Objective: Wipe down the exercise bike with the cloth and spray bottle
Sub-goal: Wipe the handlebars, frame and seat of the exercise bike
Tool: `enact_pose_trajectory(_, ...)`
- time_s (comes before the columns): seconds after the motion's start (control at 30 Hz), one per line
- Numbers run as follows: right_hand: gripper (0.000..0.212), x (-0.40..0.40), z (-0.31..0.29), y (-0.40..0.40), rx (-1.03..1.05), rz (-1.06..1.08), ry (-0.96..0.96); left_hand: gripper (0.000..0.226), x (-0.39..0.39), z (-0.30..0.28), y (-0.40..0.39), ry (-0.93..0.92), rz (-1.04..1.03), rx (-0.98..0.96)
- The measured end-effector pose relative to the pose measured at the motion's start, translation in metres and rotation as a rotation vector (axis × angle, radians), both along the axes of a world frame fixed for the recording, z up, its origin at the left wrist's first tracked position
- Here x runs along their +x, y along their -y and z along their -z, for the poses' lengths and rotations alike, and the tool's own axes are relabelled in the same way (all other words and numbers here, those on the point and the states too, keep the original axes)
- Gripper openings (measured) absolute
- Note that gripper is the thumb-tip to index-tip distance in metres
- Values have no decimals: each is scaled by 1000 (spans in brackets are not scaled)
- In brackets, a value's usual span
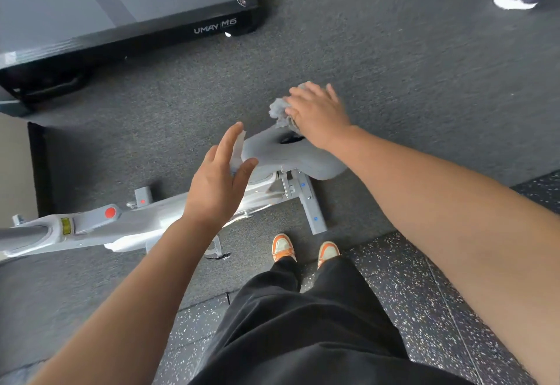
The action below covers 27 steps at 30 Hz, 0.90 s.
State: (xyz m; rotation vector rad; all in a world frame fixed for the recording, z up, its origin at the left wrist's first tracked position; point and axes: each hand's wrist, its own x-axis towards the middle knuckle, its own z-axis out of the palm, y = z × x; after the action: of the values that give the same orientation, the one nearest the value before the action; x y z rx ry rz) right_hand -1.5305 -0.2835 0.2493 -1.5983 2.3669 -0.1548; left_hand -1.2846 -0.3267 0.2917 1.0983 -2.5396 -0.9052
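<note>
Trousers [303,324], black and loose, fill the near edge at six o'clock, ending in orange-and-white shoes [306,249] on the speckled floor mat [424,293]. Just beyond the toes stands the exercise bike [145,221], its pale frame running out toward nine o'clock with a red knob [110,212] on top. The left hand [219,181] hovers over the frame, fingers spread and holding nothing, its fingertips at the nose of the grey saddle [291,154]. The right hand [318,115], toward one o'clock from it, lies palm down with fingers spread loosely on the crumpled grey cloth [280,110], pressing it against the far end of the saddle. Grey carpet [394,66] spreads beyond. At eleven o'clock sits a black treadmill [121,15] marked UMAY M6, and at two o'clock another person's white shoe [512,1] shows at the edge.
</note>
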Motion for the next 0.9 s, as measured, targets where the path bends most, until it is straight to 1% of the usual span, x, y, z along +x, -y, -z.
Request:
enact_pose_trajectory(0.13, 42, -20, 9, -25, -105, 125, 68, 58, -10, 1, -4, -8, 27, 17)
enact_pose_trajectory(0.27, 44, -17, 17, -54, -178, 287, 193, 59, -21, 1, -8, -6, 45, 20)
enact_pose_trajectory(0.33, 45, -10, 21, -69, -187, 315, 190, 59, -25, 2, -10, -4, 54, 25)
enact_pose_trajectory(0.5, 45, 12, 22, -101, -206, 300, 131, 59, -30, 3, -16, 4, 83, 41)
enact_pose_trajectory(0.6, 44, 22, 21, -106, -236, 273, 106, 59, -32, 1, -19, 1, 98, 49)
enact_pose_trajectory(0.77, 47, 41, 24, -111, -195, 201, 59, 59, -33, -4, -22, -1, 99, 65)
enact_pose_trajectory(0.9, 47, 43, 25, -112, -186, 186, 39, 58, -33, -4, -20, 1, 98, 47)
